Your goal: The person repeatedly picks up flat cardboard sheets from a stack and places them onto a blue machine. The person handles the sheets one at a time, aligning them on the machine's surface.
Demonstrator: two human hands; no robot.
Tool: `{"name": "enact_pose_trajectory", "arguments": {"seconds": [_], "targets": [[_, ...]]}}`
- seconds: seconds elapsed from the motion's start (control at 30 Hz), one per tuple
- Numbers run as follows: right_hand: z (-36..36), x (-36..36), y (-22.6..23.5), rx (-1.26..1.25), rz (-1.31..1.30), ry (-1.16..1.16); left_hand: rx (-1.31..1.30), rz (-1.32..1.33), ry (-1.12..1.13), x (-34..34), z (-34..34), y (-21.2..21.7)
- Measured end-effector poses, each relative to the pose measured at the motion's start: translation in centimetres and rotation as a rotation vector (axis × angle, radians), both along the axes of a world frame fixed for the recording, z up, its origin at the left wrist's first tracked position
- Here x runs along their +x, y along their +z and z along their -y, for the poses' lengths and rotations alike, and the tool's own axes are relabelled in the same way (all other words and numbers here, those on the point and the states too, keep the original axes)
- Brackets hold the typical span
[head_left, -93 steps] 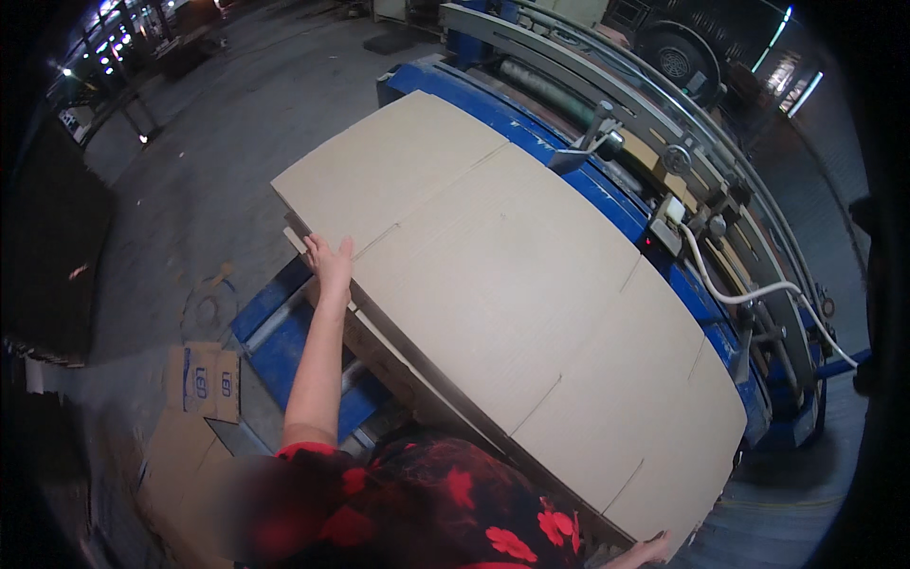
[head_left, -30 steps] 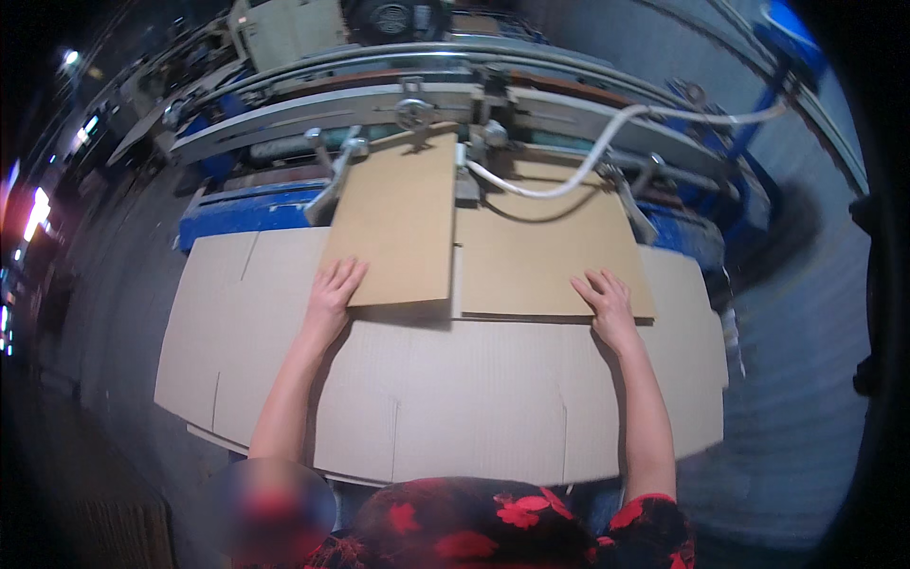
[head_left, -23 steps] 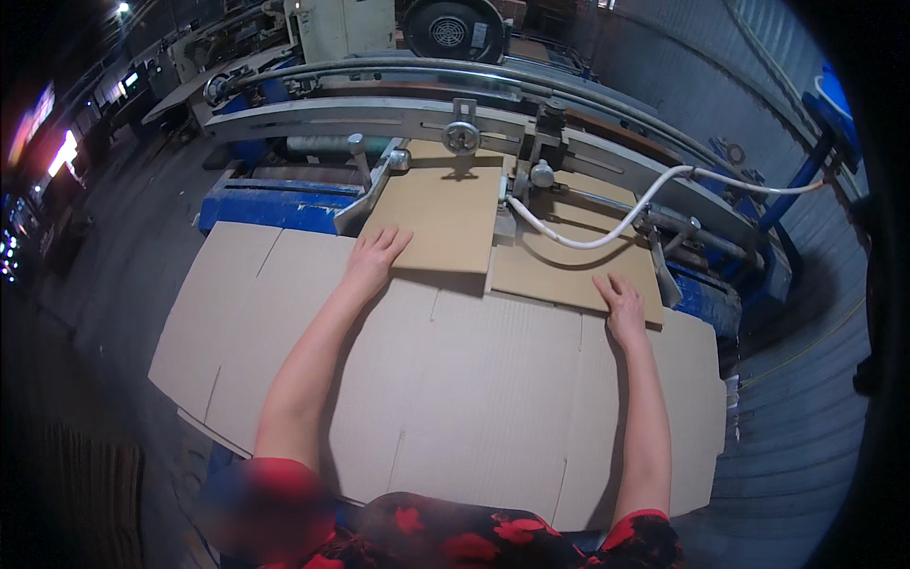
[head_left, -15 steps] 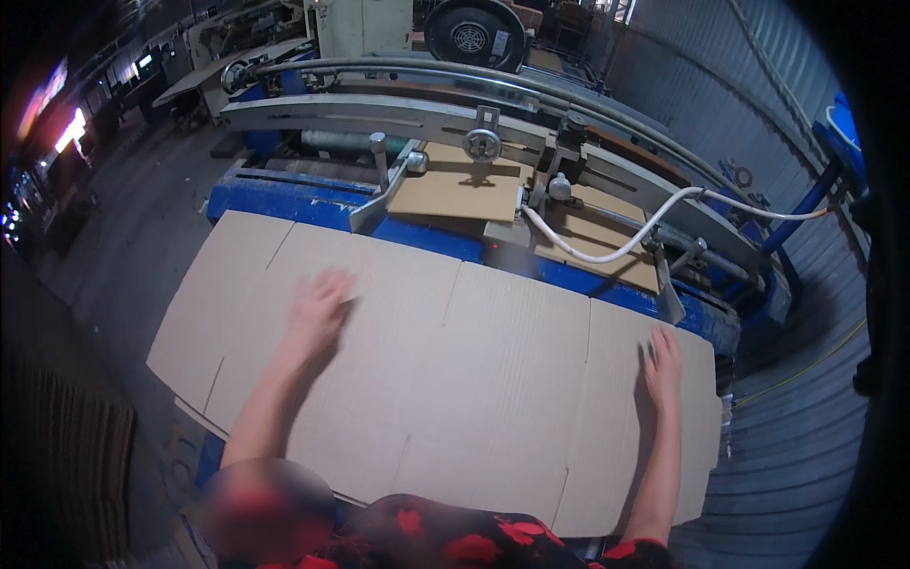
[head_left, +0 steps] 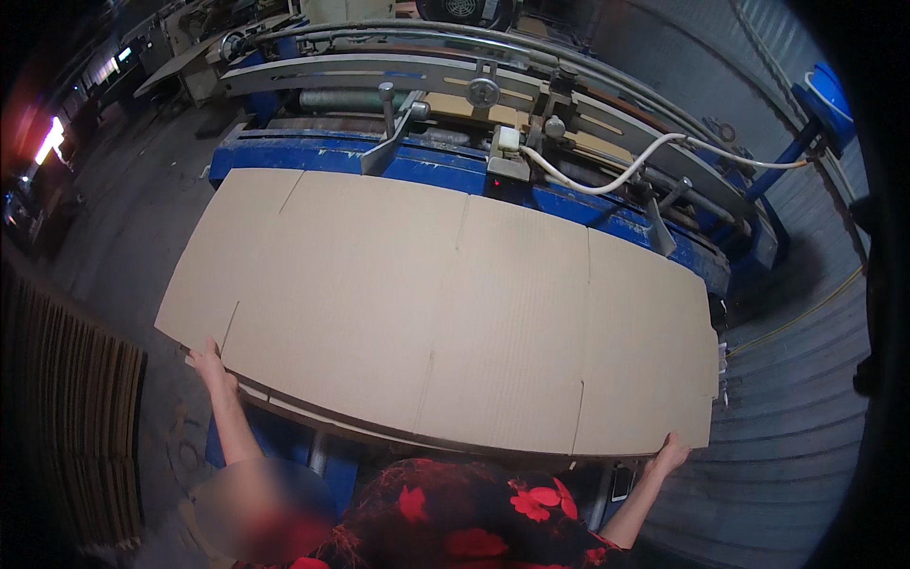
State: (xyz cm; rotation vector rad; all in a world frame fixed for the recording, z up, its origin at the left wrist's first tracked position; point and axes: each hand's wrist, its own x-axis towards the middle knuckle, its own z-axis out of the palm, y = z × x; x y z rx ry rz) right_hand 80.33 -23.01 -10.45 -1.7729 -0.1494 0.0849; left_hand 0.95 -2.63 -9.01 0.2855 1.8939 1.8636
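A wide flat cardboard sheet [head_left: 379, 284] with slots and crease lines lies in front of me, its far edge against the blue bed of a machine. At its near left edge my left hand [head_left: 212, 368] grips the rim, thumb on top and the other fingers partly hidden below. My right hand [head_left: 671, 455] holds the near right corner in a similar way, its fingers mostly under the board. Edges of more cardboard [head_left: 322, 413] show just beneath the sheet.
The blue machine [head_left: 313, 150] spans the far side, with metal guides [head_left: 383, 152], a handwheel [head_left: 483, 91] and a white cable [head_left: 607, 190]. Stacked cardboard [head_left: 85, 417] stands at the left. A corrugated wall [head_left: 796, 455] runs along the right.
Both hands have come back from the sheet's top to its near edge and taken hold there. The cardboard under the machine's guides has moved farther in. The view has shifted.
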Motion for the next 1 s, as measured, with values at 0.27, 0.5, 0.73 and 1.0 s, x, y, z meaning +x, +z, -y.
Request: {"name": "enact_pose_trajectory", "arguments": {"seconds": [0.27,0.5,0.73,1.0], "targets": [[-0.3,-0.1,1.9,-0.01,0.037,0.011,0.014,-0.02,-0.111,-2.2,0.3,0.2],[0.2,-1.5,6.2,0.76,-0.154,0.062,0.391,-0.159,-0.207,-6.5,-0.7,4.0],[-2.0,-9.1,5.3,0.774,-0.525,0.431,0.384,0.279,-0.46,-9.2,-2.1,7.0],[4.0,-8.7,10.5,0.162,-0.056,0.495,0.158,-0.049,-0.5,1.1,8.1,8.6]]}}
